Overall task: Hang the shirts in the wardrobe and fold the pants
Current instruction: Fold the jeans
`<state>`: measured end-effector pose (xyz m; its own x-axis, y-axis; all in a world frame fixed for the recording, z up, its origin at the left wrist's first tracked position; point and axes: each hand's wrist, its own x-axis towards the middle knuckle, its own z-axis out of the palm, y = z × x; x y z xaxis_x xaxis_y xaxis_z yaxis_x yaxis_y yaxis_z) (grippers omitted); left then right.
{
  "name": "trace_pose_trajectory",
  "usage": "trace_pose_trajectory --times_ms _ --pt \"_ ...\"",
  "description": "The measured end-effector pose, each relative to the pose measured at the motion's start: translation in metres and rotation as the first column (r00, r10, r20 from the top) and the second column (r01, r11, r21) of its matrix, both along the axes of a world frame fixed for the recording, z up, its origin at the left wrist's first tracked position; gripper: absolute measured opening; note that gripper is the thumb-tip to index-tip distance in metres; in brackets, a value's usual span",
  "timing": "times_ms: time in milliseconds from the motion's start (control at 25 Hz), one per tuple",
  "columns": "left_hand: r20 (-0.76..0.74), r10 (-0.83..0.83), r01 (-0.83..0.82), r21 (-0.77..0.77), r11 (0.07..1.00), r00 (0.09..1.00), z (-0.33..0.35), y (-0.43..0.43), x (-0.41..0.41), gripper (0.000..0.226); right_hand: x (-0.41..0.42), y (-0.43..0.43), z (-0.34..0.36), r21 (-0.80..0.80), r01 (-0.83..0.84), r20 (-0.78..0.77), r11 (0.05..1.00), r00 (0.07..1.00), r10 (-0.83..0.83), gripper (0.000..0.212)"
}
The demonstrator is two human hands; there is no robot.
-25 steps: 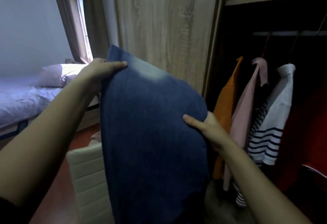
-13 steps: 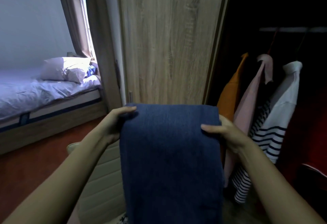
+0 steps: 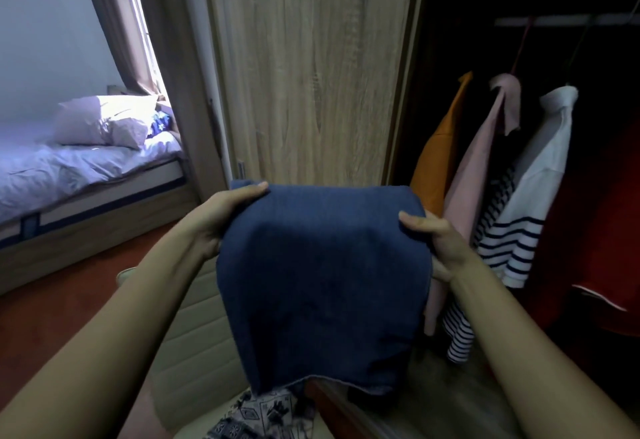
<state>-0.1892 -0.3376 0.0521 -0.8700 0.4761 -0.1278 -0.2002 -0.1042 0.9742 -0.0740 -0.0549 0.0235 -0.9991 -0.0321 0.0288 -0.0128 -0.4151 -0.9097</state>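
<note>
The folded blue pants are held up between the two grips, the top fold running crosswise from one to the other and the loose layers hanging straight below. The upper left corner is pinched by the left grip, thumb on top; the right edge is clasped by the right grip, fingers curled round it. Neither is nearer: one sits at each end of the fold. Beneath the grips lies a cream chair bearing a patterned garment. Beyond the right grip, shirts hang in the wardrobe.
</note>
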Motion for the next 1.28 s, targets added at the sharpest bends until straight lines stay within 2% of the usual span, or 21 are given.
trace_pose_trajectory --times_ms 80,160,280,360,440,480,560,640,680,720,880,1000,1120,1280 --pt "0.002 -0.047 0.047 0.023 0.999 0.999 -0.011 -0.008 0.000 0.042 0.001 -0.004 -0.008 0.108 0.008 0.030 0.994 0.999 -0.011 0.070" --pt "-0.123 -0.109 0.105 -0.039 0.994 0.986 -0.021 -0.020 0.002 0.062 0.003 -0.008 -0.014 0.164 0.044 0.046 0.985 0.998 -0.052 0.084" --pt "-0.215 -0.110 0.100 -0.058 0.993 0.970 -0.020 -0.029 -0.006 0.082 0.002 -0.012 -0.005 0.040 0.048 0.012 0.998 0.999 -0.048 0.073" --pt "-0.223 -0.014 0.000 -0.063 0.998 0.975 -0.013 -0.025 -0.010 0.097 0.000 -0.018 0.007 -0.085 0.000 -0.009 0.996 1.000 -0.001 0.074" --pt "-0.245 0.107 -0.119 -0.037 0.992 0.964 -0.012 -0.020 -0.009 0.117 -0.002 -0.024 0.017 -0.163 -0.043 -0.009 0.986 0.999 0.042 0.065" --pt "-0.280 0.152 -0.162 -0.012 0.987 0.948 -0.012 -0.020 -0.009 0.119 -0.002 -0.026 0.022 -0.188 -0.050 0.005 0.981 0.999 0.052 0.062" --pt "-0.376 0.116 -0.112 0.033 0.993 0.919 -0.012 -0.026 -0.006 0.113 0.000 -0.026 0.030 -0.223 -0.040 0.035 0.974 0.998 0.049 0.060" --pt "-0.471 0.031 -0.017 0.034 0.999 0.882 -0.009 -0.031 -0.002 0.114 0.004 -0.027 0.038 -0.241 -0.018 0.038 0.970 0.999 0.028 0.039" --pt "-0.512 0.043 -0.021 0.048 0.999 0.858 -0.009 -0.032 -0.003 0.115 0.007 -0.028 0.043 -0.250 -0.009 0.034 0.968 0.999 0.018 0.027" --pt "-0.537 0.072 -0.034 0.081 0.996 0.840 -0.008 -0.031 -0.004 0.113 0.008 -0.029 0.047 -0.258 -0.004 0.024 0.966 1.000 0.011 0.023" --pt "-0.513 0.174 -0.071 0.214 0.974 0.841 -0.011 -0.023 -0.002 0.074 0.013 -0.038 0.061 -0.278 -0.063 -0.047 0.959 0.998 0.052 0.033" --pt "-0.578 0.158 -0.080 0.159 0.984 0.800 -0.005 -0.021 0.002 0.064 0.016 -0.042 0.069 -0.277 -0.048 -0.091 0.960 0.996 0.023 0.036" --pt "-0.630 0.252 -0.190 0.166 0.968 0.734 0.002 -0.012 0.004 0.051 0.015 -0.041 0.078 -0.255 -0.013 -0.113 0.967 0.993 -0.016 0.035" --pt "-0.662 0.362 -0.310 0.202 0.929 0.656 0.010 -0.004 -0.004 0.037 0.013 -0.038 0.082 -0.290 -0.006 -0.176 0.957 0.983 -0.047 0.063"
